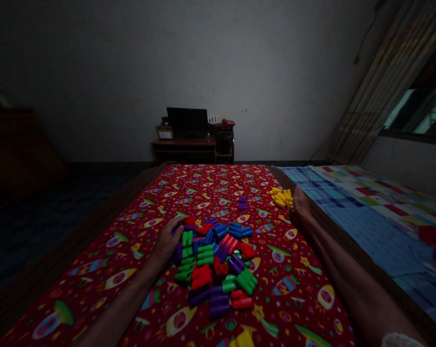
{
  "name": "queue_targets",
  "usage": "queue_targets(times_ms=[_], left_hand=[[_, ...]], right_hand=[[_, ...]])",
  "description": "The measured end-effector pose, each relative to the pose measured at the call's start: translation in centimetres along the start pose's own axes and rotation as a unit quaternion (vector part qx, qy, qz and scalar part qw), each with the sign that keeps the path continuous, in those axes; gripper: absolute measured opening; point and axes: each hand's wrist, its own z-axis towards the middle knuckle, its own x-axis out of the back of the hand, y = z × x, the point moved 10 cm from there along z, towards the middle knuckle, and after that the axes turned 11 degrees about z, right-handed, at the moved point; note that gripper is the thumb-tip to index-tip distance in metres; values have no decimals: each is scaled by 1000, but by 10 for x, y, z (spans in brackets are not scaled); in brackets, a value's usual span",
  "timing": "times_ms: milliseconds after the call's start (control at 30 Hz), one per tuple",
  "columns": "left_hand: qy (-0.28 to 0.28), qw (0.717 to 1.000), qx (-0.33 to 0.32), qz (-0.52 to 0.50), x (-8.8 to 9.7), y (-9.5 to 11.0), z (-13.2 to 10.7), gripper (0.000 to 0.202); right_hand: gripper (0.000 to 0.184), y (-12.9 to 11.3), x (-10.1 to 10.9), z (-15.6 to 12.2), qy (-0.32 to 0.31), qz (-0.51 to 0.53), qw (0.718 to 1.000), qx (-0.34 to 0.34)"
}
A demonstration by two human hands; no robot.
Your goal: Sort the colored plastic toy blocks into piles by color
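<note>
A mixed pile of plastic toy blocks shaped like joined tubes lies on the red patterned cloth. It includes green blocks, red blocks, blue blocks and purple blocks. My left hand rests at the pile's left edge, fingers stretched out and touching purple blocks there; its thumb is hidden. My right hand stands on edge, fingers extended, against the right side of a small heap of yellow blocks. Its far fingers are partly hidden.
Purple blocks lie apart beyond the main pile. Another yellow block is at the near edge of view. A bed with a blue checked sheet adjoins on the right. A desk with a monitor stands against the far wall.
</note>
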Motion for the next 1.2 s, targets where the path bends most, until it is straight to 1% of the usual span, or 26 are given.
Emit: queue_targets(times_ms=[67, 100, 133, 167, 200, 233, 267, 333, 367, 400, 433, 467, 500, 567, 633, 667, 733, 767, 800, 833, 900, 967, 1033, 1067, 1133, 1200], left_hand=[[1, 1000, 1, 2, 0, -1, 0, 43], [1, 1000, 2, 4, 0, -1, 0, 43], [0, 1000, 3, 6, 0, -1, 0, 44], [-2, 1000, 4, 8, 0, -1, 0, 44], [-2, 1000, 4, 9, 0, -1, 0, 45], [-2, 1000, 4, 9, 0, -1, 0, 44], [-1, 1000, 4, 7, 0, 0, 0, 44], [-2, 1000, 0, 4, 0, 1, 0, 44], [-2, 1000, -3, 2, 0, 1, 0, 44], [-2, 1000, -4, 1, -1, 1, 0, 44], [-2, 1000, -4, 1, -1, 0, 0, 44], [0, 1000, -3, 2, -1, -1, 0, 44], [2, 1000, -1, 3, -1, -2, 0, 44], [4, 1000, 0, 3, -2, -4, 0, 44], [4, 1000, -4, 0, -2, -3, 0, 43], [4, 1000, -7, -1, -2, -3, 0, 43], [3, 1000, -10, -2, -2, -1, 0, 42], [2, 1000, -9, -2, -2, -1, -1, 42], [1, 1000, -7, -3, -2, -1, -1, 42], [-1, 1000, -5, -4, -3, -1, -1, 43], [0, 1000, -2, -8, -2, -1, -1, 43], [-1, 1000, 1, -9, -2, -2, -1, 44], [-7, 1000, 2, -6, -2, -2, 0, 44], [-10, 1000, 2, -3, -3, -2, 0, 44], [-13, 1000, 1, -2, -3, -1, 0, 43], [-10, 1000, 3, -6, -1, 0, -1, 43]], right_hand=[[80, -16, 6, 2, 18, -10, 999, 27], [75, -28, 4, 1, 19, -13, 999, 46], [70, -42, -1, -2, 11, -15, 997, 73], [65, -57, -10, -7, -9, -15, 995, 102], [59, -74, -25, -15, -44, -14, 990, 132], [53, -90, -44, -27, -94, -12, 982, 164], [48, -107, -67, -41, -152, -14, 968, 199], [42, -135, -113, -78, -268, -34, 923, 275], [40, -145, -134, -95, -312, -53, 899, 304], [39, -151, -152, -108, -345, -78, 878, 323], [37, -153, -167, -117, -368, -103, 863, 330], [35, -151, -179, -121, -384, -126, 855, 326], [34, -148, -188, -121, -393, -143, 852, 316], [34, -138, -196, -113, -392, -166, 859, 285], [34, -131, -193, -102, -372, -169, 875, 260], [33, -131, -189, -99, -360, -157, 884, 253], [34, -142, -181, -100, -344, -102, 900, 248], [36, -152, -179, -105, -350, -64, 902, 244], [37, -163, -181, -113, -367, -24, 899, 238], [38, -175, -185, -123, -395, 11, 889, 231], [35, -198, -201, -147, -466, 54, 856, 217], [31, -215, -218, -167, -524, 56, 824, 207], [28, -221, -231, -177, -554, 38, 809, 192], [27, -221, -234, -178, -560, 32, 807, 183], [24, -218, -233, -171, -554, 32, 815, 166], [23, -210, -223, -153, -519, 44, 841, 148]])
